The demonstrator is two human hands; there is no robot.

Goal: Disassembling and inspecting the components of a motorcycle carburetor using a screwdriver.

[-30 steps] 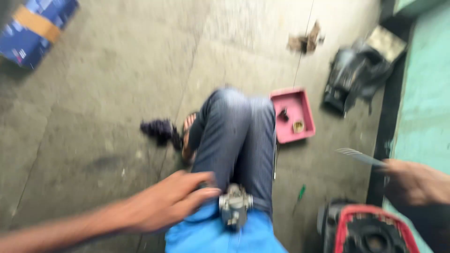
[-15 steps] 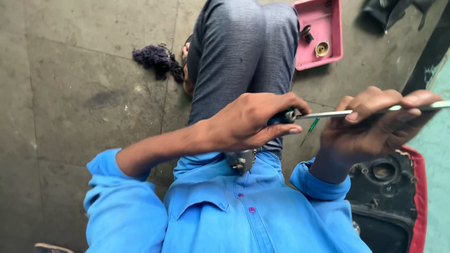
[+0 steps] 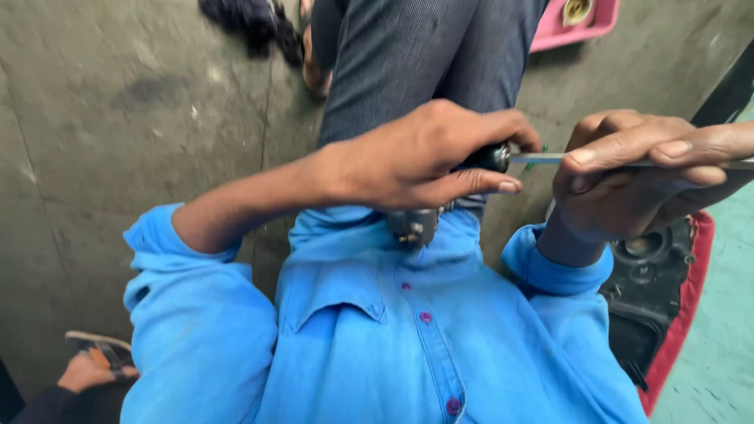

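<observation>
My left hand [image 3: 428, 153] is closed over a small grey metal engine part [image 3: 414, 226] that rests on my lap, against my blue shirt. A dark round piece [image 3: 495, 157] of the part sticks out past my fingers. My right hand [image 3: 628, 177] pinches a thin flat metal strip [image 3: 542, 158] between thumb and fingers. The strip's tip touches that dark round piece. Most of the part is hidden under my left hand.
A pink tray [image 3: 550, 35] holding a small brass piece lies on the concrete floor beyond my knee. A black rag [image 3: 247, 20] lies at the top left. A red and black machine housing [image 3: 660, 275] stands at my right. A sandalled foot [image 3: 94, 361] shows at bottom left.
My left hand closed over the part on my lap. My right hand came in from the right with the strip and set its tip against the part. The view tilted down and closer.
</observation>
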